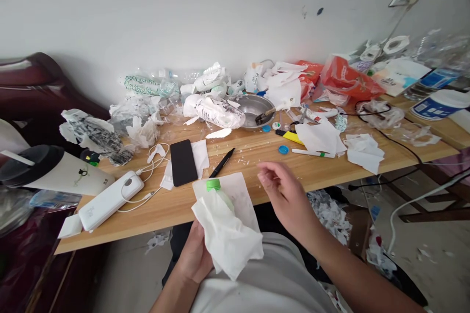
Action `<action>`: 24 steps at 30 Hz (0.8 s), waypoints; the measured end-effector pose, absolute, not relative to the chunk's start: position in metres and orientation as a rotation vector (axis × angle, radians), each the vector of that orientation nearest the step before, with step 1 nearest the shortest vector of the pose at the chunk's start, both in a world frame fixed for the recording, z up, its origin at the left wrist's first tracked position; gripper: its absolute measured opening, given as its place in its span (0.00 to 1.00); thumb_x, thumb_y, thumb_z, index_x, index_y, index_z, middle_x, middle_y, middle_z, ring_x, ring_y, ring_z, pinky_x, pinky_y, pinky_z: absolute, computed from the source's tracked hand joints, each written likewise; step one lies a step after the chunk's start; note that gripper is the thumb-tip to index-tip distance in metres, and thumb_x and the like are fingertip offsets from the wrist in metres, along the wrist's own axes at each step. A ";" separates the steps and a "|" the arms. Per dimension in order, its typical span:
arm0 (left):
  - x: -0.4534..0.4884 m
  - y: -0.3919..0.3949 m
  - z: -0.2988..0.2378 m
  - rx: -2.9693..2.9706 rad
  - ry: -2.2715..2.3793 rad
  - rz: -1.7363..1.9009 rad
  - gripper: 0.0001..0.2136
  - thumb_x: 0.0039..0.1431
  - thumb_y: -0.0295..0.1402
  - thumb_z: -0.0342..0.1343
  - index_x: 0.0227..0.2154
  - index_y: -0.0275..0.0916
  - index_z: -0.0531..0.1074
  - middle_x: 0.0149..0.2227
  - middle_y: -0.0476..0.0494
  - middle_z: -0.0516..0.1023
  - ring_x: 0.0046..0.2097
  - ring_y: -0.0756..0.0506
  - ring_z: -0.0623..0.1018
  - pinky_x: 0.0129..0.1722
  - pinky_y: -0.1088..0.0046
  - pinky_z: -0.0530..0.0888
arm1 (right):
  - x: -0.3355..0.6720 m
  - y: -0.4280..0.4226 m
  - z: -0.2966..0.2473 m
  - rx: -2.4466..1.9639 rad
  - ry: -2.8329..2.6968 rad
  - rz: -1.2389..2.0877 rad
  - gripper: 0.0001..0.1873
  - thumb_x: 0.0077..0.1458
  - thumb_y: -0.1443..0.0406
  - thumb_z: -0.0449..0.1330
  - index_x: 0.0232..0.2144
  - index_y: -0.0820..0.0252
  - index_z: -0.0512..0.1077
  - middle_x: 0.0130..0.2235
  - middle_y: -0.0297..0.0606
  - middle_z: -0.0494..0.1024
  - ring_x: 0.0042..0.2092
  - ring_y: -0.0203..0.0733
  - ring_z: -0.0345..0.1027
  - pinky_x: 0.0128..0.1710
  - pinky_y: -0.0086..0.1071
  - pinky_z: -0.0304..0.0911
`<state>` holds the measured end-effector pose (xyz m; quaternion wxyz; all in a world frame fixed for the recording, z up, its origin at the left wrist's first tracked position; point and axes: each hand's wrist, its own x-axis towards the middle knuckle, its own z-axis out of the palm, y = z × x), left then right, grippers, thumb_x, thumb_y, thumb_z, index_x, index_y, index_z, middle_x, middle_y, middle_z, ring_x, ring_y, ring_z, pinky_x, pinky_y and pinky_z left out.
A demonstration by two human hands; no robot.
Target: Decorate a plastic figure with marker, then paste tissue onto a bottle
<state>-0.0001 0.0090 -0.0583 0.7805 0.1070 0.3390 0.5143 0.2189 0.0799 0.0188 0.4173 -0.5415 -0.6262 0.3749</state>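
Note:
My left hand (196, 249) is closed around the lower side of a bottle with a green cap (213, 184). A white tissue (231, 234) drapes over most of that bottle and hides its body. Beneath it, a flat white paper sheet (247, 200) lies over the table's front edge. To the right, my right hand (286, 195) hovers by the edge, fingers loosely curled and thumb apart, with nothing visible in it. A black pen (222, 162) and a black phone (183, 163) lie just beyond the bottle.
Paper-wrapped bottles (216, 111) stand near a metal bowl (255, 107) holding a brush. A yellow cutter (290, 137), a white marker (312, 153) and a blue cap (283, 149) lie right. A power bank (112, 200) and large cup (69, 171) are left. Cables (404, 144) trail at right.

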 end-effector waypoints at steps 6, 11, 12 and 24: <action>0.016 0.010 -0.050 0.360 0.770 1.219 0.29 0.45 0.45 0.73 0.51 0.42 0.76 0.47 0.38 0.84 0.50 0.34 0.82 0.54 0.57 0.76 | 0.200 0.046 0.043 -1.329 -1.798 0.998 0.11 0.63 0.55 0.61 0.42 0.53 0.73 0.41 0.35 0.78 0.44 0.44 0.69 0.46 0.37 0.62; 0.018 0.010 -0.047 0.412 0.774 1.204 0.36 0.40 0.45 0.76 0.54 0.40 0.73 0.43 0.37 0.85 0.48 0.33 0.83 0.51 0.59 0.77 | 0.193 0.049 0.040 -1.298 -1.671 1.264 0.06 0.62 0.59 0.61 0.37 0.53 0.75 0.35 0.31 0.77 0.38 0.39 0.68 0.40 0.32 0.62; 0.018 0.011 -0.047 0.418 0.771 1.199 0.37 0.39 0.45 0.76 0.54 0.40 0.73 0.42 0.37 0.85 0.47 0.33 0.83 0.51 0.59 0.77 | 0.194 0.050 0.039 -1.300 -1.665 1.286 0.06 0.62 0.59 0.61 0.37 0.53 0.75 0.35 0.31 0.77 0.37 0.39 0.68 0.40 0.32 0.62; 0.018 0.014 -0.051 0.455 0.761 1.256 0.25 0.42 0.42 0.75 0.44 0.39 0.78 0.41 0.36 0.85 0.49 0.31 0.82 0.52 0.57 0.76 | 0.207 0.042 0.039 -1.202 -1.789 1.121 0.11 0.69 0.58 0.52 0.35 0.54 0.68 0.38 0.35 0.73 0.41 0.39 0.67 0.40 0.31 0.62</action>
